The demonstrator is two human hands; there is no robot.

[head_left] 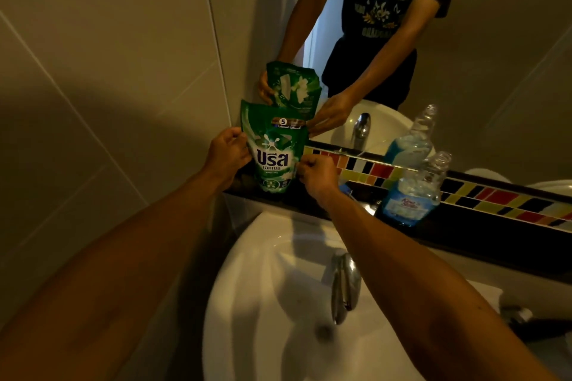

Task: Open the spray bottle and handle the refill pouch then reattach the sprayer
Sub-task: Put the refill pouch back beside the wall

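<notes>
My left hand point(227, 153) and right hand point(317, 176) pinch the sides of a glossy green plastic refill pouch point(274, 148) with white Thai lettering, upright on the dark ledge point(464, 235). Rightward stands an uncapped clear bottle of blue liquid point(416, 192).

One green pouch point(275, 151) at 12 o'clock, one open bottle point(414, 192) at 2 (mirror doubles both), one tap point(345, 284), two hands point(227, 155).
</notes>
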